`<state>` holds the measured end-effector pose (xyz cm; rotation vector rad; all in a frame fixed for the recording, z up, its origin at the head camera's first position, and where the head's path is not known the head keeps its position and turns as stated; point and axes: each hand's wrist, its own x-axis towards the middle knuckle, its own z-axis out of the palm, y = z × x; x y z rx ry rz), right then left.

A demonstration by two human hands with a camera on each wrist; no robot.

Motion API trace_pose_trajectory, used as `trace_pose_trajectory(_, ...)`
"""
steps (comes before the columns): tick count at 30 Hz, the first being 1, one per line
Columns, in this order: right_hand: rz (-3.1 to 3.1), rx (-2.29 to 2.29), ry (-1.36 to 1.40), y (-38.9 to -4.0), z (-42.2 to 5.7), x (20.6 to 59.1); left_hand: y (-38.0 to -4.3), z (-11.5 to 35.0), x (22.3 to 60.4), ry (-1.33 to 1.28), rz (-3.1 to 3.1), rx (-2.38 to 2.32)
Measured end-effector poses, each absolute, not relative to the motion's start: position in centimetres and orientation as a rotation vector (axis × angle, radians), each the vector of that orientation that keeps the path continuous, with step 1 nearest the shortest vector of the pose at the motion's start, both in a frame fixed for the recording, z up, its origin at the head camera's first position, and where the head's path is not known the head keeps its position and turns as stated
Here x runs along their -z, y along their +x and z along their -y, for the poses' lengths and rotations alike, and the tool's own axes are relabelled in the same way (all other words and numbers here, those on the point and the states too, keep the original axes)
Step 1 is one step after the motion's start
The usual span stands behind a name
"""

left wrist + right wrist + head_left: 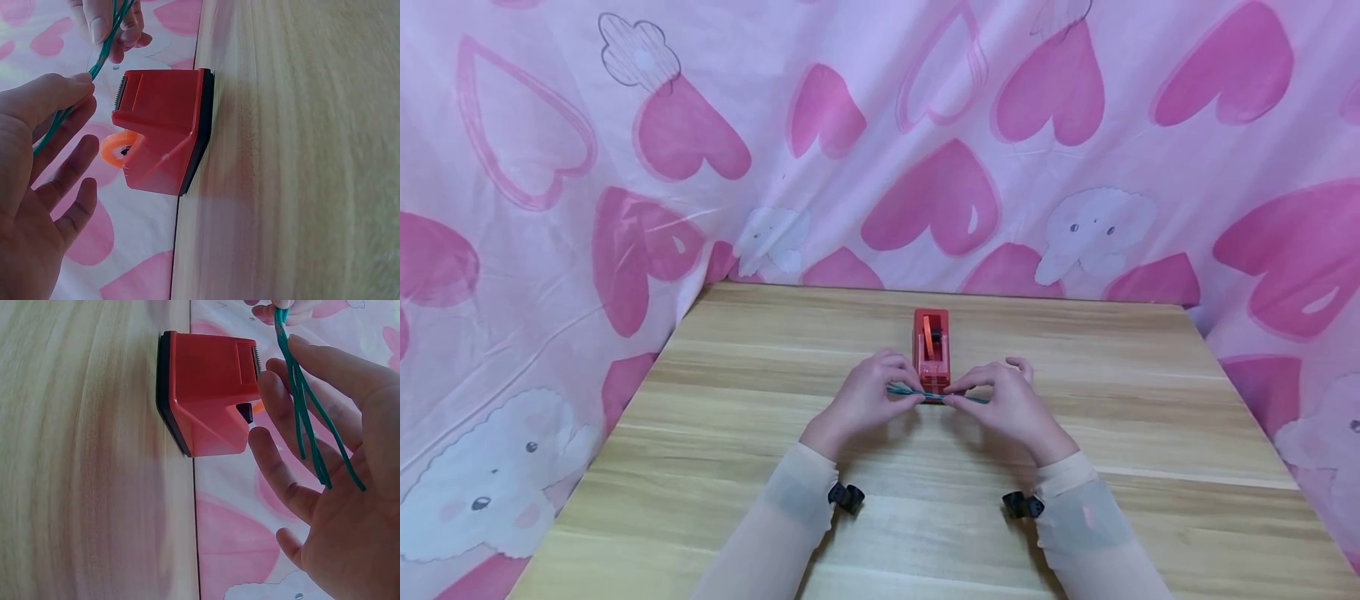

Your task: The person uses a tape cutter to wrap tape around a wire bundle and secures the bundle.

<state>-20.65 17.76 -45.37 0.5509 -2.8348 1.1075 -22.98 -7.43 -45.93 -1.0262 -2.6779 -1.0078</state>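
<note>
Between both hands runs a bundle of thin green strands [295,375], like wires or cords, with loose ends fanning over the right palm in the right wrist view. My left hand [876,390] pinches the bundle between thumb and index finger, its other fingers loosely spread. With thumb and fingertips, my right hand [1000,404] pinches it a short way along. A red tape dispenser [162,100] with a dark base and serrated cutter stands upright just beyond the strands. An orange roll [112,150] sits in it.
The wood-grain table [925,517] runs back to a pink curtain [865,50] printed with hearts, which also hangs at both sides. Each wrist wears a small black camera, the left camera [847,498] and the right camera [1022,505].
</note>
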Motion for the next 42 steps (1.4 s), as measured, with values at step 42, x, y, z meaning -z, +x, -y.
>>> trace_pose_trajectory(42,2.800,-1.217,0.625,-20.51,-17.83,46.04,-23.07,7.38,46.02,-0.961,2.733,0.961)
